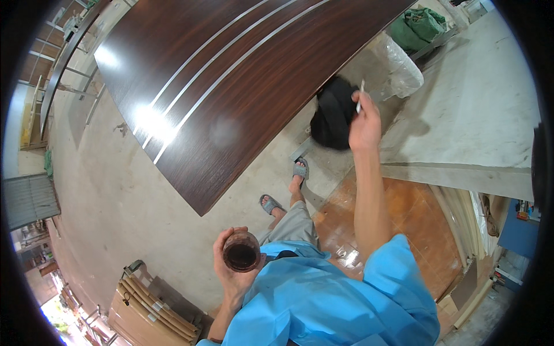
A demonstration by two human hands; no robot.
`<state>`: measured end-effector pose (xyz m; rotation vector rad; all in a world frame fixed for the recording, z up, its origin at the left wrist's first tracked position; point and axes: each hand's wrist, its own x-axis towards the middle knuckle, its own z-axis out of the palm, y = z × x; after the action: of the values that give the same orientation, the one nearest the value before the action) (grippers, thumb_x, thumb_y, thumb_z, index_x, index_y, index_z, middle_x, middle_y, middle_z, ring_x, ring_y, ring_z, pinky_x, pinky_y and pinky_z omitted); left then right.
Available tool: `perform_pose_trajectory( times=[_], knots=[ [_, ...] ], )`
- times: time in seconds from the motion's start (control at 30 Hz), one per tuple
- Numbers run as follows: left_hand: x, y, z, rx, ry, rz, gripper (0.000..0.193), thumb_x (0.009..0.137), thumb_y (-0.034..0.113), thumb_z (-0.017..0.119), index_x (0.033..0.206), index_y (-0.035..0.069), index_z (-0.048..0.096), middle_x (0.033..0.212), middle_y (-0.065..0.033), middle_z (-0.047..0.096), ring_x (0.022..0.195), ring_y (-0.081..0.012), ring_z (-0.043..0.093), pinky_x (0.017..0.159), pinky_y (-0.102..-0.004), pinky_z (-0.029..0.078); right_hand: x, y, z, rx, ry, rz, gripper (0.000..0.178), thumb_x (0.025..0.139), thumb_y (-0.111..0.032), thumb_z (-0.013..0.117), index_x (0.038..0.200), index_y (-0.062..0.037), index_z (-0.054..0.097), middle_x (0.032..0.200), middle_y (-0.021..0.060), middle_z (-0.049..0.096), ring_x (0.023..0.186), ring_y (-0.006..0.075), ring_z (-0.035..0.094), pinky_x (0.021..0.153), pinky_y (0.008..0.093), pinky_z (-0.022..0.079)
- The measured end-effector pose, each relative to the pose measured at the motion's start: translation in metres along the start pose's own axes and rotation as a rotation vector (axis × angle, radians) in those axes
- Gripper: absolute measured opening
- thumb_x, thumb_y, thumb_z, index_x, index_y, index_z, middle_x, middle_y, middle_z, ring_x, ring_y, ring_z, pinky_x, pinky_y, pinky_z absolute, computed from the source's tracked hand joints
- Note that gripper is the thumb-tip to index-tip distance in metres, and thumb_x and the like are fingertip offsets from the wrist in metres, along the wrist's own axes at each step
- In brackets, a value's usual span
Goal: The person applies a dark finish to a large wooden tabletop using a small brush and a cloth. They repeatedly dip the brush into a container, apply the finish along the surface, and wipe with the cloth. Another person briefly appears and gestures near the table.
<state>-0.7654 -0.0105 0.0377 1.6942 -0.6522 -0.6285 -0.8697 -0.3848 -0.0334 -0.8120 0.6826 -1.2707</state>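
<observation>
My left hand (234, 277) is wrapped round a clear cup (242, 233) with dark brown liquid in it, held upright in front of my blue shirt. My right hand (366, 122), raised and stretched forward, pinches a thin white stick (360, 95); its exact kind is too small to make out. Right beside that hand is a black cloth-like bundle (333, 115); whether the fingers touch it I cannot tell. Ahead of me lies a large glossy dark brown wood panel (225, 144) crossed by three silver stripes, its near right edge close to the bundle.
A pale ledge (461, 109) runs along the right. Clear plastic wrapping (401, 66) and a green sack (418, 29) stand beyond it. Wrapped boards (153, 308) lean at lower left. Long strips (459, 222) stand at right. A curved panel (60, 69) is at far left.
</observation>
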Motion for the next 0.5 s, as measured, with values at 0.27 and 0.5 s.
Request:
perform_pose_trajectory(
  times=[0.27, 0.5],
  knots=[
    [-0.003, -0.001, -0.007, -0.041, 0.141, -0.073, 0.082, 0.07, 0.012, 0.086, 0.14, 0.002, 0.044, 0.123, -0.0157, 0.061, 0.114, -0.0238, 0.061, 0.096, -0.0362, 0.051, -0.052, 0.034, 0.051, 0.235, -0.103, 0.204, 0.011, 0.096, -0.011, 0.063, 0.088, -0.0039, 0.065, 0.09, 0.0029, 0.063, 0.09, 0.0123, 0.057, 0.085, 0.028, 0.043],
    [-0.019, -0.01, -0.027, -0.097, 0.257, -0.108, 0.085, 0.068, 0.012, 0.089, 0.139, 0.003, 0.044, 0.126, -0.0142, 0.06, 0.115, -0.0235, 0.06, 0.099, -0.0367, 0.05, -0.16, 0.056, 0.082, 0.265, -0.223, 0.37, 0.012, 0.095, -0.012, 0.064, 0.088, -0.0024, 0.066, 0.088, 0.005, 0.063, 0.086, 0.0134, 0.059, 0.084, 0.0275, 0.044]
  ],
)
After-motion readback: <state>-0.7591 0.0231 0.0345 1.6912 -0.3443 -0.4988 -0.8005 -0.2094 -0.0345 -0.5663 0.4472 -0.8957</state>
